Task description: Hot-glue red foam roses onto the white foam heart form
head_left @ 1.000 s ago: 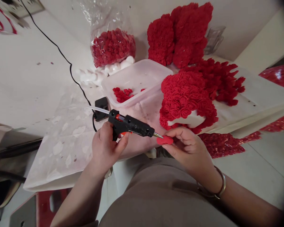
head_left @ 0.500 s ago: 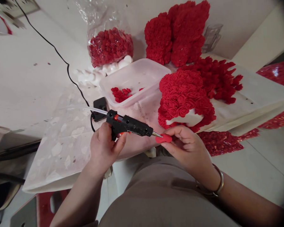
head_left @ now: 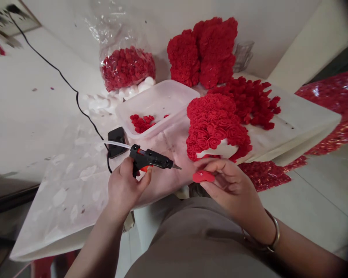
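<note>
My left hand [head_left: 126, 183] is wrapped round the handle of a black glue gun [head_left: 153, 159], whose metal nozzle points right. A clear glue stick [head_left: 116, 144] juts from its back end. Between the thumb and fingers of my right hand [head_left: 227, 185] is a small red artificial rose [head_left: 203, 176], with a pale dot of glue on its underside. The nozzle and the rose are apart. Just beyond my right hand sits a rounded form covered in red roses [head_left: 213, 123], with a bare white patch [head_left: 220, 150] on its near side.
A white plastic tub [head_left: 174, 90] holds several red roses. Behind it stand a clear bag of roses [head_left: 127, 67] and larger rose-covered pieces [head_left: 203, 52]. Loose roses [head_left: 249, 100] lie on the right. A black cord [head_left: 66, 81] runs from the wall socket past a black box [head_left: 116, 141].
The glue gun's nozzle has drawn back left from the rose, which it was touching. A glue dot now shows on the rose. The view has shifted slightly.
</note>
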{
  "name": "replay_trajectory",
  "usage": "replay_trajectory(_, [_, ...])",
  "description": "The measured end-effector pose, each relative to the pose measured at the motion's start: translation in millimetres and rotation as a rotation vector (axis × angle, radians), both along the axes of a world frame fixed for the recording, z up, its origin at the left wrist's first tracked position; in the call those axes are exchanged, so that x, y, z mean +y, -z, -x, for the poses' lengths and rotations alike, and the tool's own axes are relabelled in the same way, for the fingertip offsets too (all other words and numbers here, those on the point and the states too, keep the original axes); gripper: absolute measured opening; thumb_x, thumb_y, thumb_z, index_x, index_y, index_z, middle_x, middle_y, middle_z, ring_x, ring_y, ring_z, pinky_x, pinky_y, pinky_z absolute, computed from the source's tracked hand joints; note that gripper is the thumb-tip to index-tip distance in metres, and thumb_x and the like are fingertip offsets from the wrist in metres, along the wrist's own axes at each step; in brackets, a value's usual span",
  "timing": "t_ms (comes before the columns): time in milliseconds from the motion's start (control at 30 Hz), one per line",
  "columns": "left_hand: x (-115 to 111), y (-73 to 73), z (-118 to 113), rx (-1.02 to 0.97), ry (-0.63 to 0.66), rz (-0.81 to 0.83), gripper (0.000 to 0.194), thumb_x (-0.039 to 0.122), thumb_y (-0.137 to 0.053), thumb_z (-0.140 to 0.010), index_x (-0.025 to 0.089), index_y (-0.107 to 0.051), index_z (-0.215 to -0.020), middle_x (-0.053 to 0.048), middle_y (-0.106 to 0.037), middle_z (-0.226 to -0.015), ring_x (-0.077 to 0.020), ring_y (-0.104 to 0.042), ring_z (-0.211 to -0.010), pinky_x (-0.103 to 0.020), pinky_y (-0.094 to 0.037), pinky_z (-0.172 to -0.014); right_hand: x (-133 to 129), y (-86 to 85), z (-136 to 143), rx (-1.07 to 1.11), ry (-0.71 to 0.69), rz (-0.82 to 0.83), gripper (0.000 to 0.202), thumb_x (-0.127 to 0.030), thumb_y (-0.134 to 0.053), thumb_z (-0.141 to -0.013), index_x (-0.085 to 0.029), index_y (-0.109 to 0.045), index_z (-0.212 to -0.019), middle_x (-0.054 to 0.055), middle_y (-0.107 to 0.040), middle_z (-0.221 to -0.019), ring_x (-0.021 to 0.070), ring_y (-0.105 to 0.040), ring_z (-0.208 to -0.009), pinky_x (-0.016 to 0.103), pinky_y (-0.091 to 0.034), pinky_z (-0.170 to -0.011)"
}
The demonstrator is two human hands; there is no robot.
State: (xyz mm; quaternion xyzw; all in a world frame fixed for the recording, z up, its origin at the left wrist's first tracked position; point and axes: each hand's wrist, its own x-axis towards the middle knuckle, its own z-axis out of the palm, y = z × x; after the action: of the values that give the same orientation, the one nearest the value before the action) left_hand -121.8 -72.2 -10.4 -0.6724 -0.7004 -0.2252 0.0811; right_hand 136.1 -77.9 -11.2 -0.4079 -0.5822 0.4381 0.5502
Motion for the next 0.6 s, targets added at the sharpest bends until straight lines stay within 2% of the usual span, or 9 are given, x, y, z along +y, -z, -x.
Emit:
replay_trajectory(67, [5.4, 9.3, 3.8, 0.001, -0.048, 0.095, 0.034, 0.047, -0.061, -0.078, 0.021, -0.053, -0.099, -0.003, -0.069, -0.070, -0.0258, -0.070, -0.067, -0.031, -0.044, -0.055, -1.0, 6.3, -6.6, -0.039, 0.023, -0.056, 0.013, -0.019, -0.067, -0.081, -0.026, -0.058, -0.087, 0.004, -0.077, -0.095, 0.0176, -0.076, -0.087, 0.030, -0.064, -0.075])
replay_trajectory(167, [13.7, 21.8, 7.3, 0.023, -0.107, 0.220, 0.042, 0.048, -0.059, -0.080, 0.019, -0.055, -0.111, -0.009, -0.074, -0.084, -0.0309, -0.073, -0.079, -0.034, -0.049, -0.061, -1.2, 15.9, -19.1, -0.161, 0.131, -0.135, 0.011, -0.021, -0.063, -0.085, -0.026, -0.054, -0.088, 0.004, -0.076, -0.085, 0.0169, -0.075, -0.074, 0.028, -0.063, -0.064])
replay_trajectory(300, [22.6, 31.9, 7.4, 0.045, -0.096, 0.310, 0.045, 0.051, -0.055, -0.087, 0.015, -0.058, -0.113, -0.015, -0.075, -0.094, -0.0342, -0.073, -0.089, -0.039, -0.053, -0.070, 3.1, 21.5, -36.1, -0.268, 0.298, -0.168, 0.009, -0.022, -0.064, -0.086, -0.026, -0.056, -0.089, 0.001, -0.071, -0.079, 0.0142, -0.070, -0.063, 0.024, -0.057, -0.053])
replay_trajectory(433, [29.4, 38.7, 8.5, 0.081, -0.039, 0.313, 0.051, 0.055, -0.053, -0.089, 0.012, -0.061, -0.116, -0.018, -0.074, -0.103, -0.0364, -0.070, -0.101, -0.044, -0.054, -0.083, 11.9, 19.5, -46.7, -0.392, 0.429, -0.216, 0.007, -0.027, -0.068, -0.086, -0.024, -0.062, -0.088, 0.001, -0.070, -0.076, 0.0155, -0.066, -0.063, 0.028, -0.055, -0.057])
replay_trajectory(600, [31.1, 39.1, 15.9, 0.132, -0.022, 0.343, 0.049, 0.049, -0.054, -0.089, 0.013, -0.063, -0.122, -0.019, -0.071, -0.116, -0.0372, -0.066, -0.111, -0.048, -0.053, -0.093, 21.5, 14.3, -49.0, -0.495, 0.481, -0.288, 0.005, -0.028, -0.067, -0.088, -0.025, -0.063, -0.088, 0.000, -0.073, -0.080, 0.0150, -0.065, -0.062, 0.029, -0.054, -0.060])
